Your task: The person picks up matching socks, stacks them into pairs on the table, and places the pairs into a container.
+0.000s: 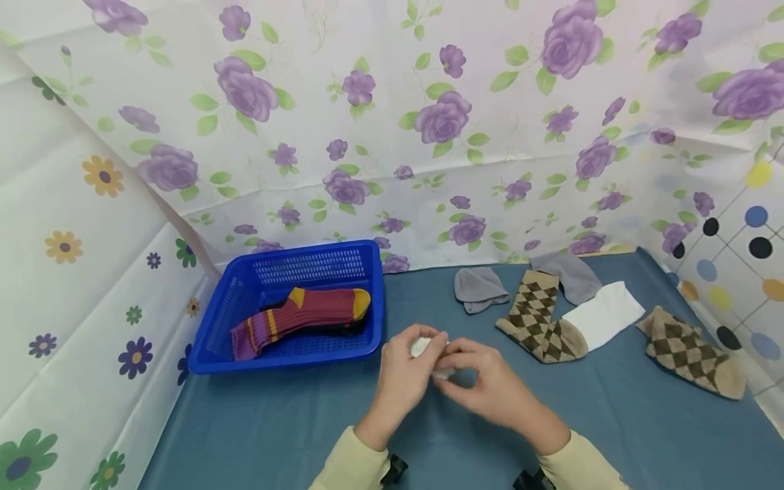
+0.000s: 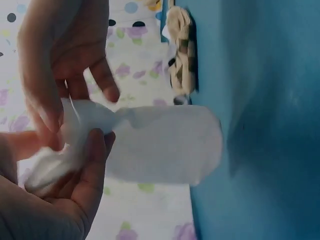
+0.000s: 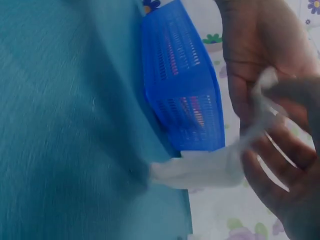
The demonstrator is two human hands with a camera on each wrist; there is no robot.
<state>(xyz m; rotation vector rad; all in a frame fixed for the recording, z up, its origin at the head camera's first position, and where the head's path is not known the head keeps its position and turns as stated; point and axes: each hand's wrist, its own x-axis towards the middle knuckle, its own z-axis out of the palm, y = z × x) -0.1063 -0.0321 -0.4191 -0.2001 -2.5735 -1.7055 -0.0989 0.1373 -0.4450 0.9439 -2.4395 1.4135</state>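
Note:
Over the table in front of me, both hands hold a white sock (image 2: 165, 145), its foot end hanging down below them. My left hand (image 1: 404, 371) grips the bunched upper part, thumb on top. From the right, my right hand (image 1: 486, 381) pinches the same bunched fabric between thumb and fingers. In the head view most of this sock is hidden by the hands. The right wrist view shows the sock's lower part (image 3: 205, 169) dangling in front of the basket's side.
A blue basket (image 1: 288, 366) at left holds a maroon sock with yellow bands (image 1: 318, 306) over darker fabric. To the right lie two argyle socks, one flat (image 1: 533, 306), one rumpled (image 1: 692, 354), another white sock (image 1: 606, 314) and two grey socks, one folded (image 1: 480, 289), one flat (image 1: 569, 275). Patterned sheets wall the table.

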